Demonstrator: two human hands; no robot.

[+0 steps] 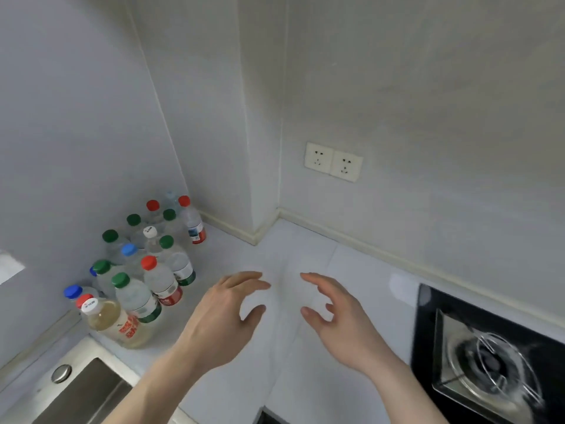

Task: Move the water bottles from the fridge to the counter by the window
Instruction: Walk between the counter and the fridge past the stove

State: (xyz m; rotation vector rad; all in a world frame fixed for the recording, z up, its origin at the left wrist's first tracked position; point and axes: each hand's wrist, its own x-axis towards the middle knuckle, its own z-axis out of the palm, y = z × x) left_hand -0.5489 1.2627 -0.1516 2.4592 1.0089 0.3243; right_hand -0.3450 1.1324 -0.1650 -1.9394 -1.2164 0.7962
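Both hands, left (226,316) & right (339,316), spread open, empty, over counter (275,377); water bottles (143,264) clustered to left.

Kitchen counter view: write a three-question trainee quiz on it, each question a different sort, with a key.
1. True or false: the left hand is gripping a bottle.
2. Multiple choice: the bottle cluster stands on the counter between which two things? A) sink and wall corner B) gas burner and wall sockets C) both hands
3. Fill in: the bottle nearest the sink holds a ____ liquid.

Key
1. False: both the left hand and the right hand are open, fingers spread, holding nothing.
2. A: the gas burner lies far right and the wall sockets sit above the bare counter.
3. Yellowish: the white-capped bottle.
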